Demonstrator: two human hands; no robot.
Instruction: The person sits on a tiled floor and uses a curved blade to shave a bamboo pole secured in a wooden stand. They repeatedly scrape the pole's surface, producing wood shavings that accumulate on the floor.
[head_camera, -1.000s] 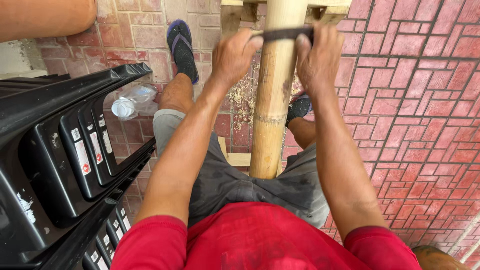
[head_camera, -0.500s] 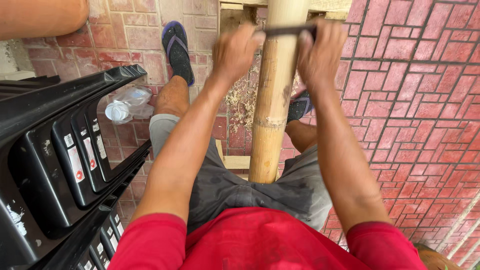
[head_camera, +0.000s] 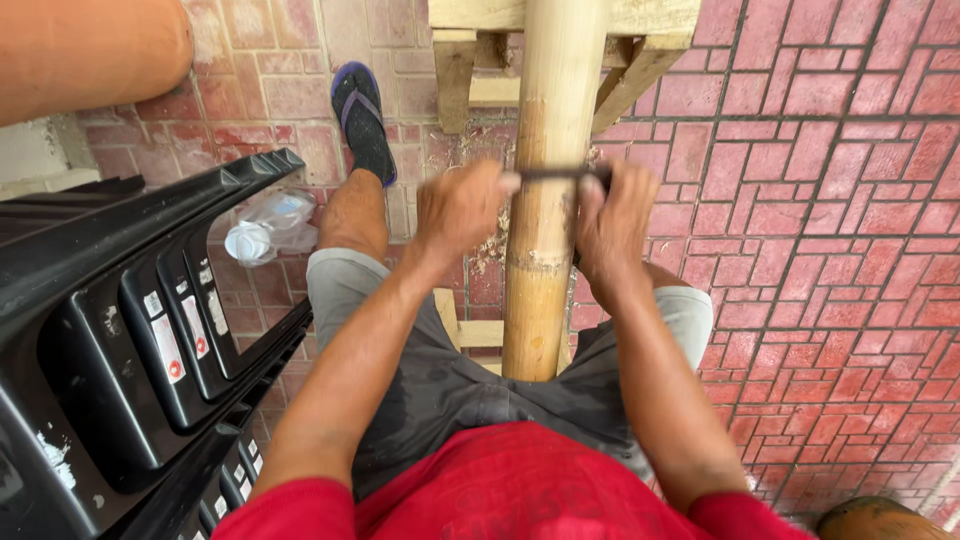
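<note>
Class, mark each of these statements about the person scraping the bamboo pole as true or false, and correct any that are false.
1. Both hands grip one dark blade laid across the bamboo pole. True: left hand, right hand, blade.
2. The pole lies flat on a table. False: it runs from the lap to a wooden stand.
3. The floor is grass. False: red brick paving.
4. A sandal is on the left foot. True.
5. Stacked black plastic chairs stand at the left. True.
</note>
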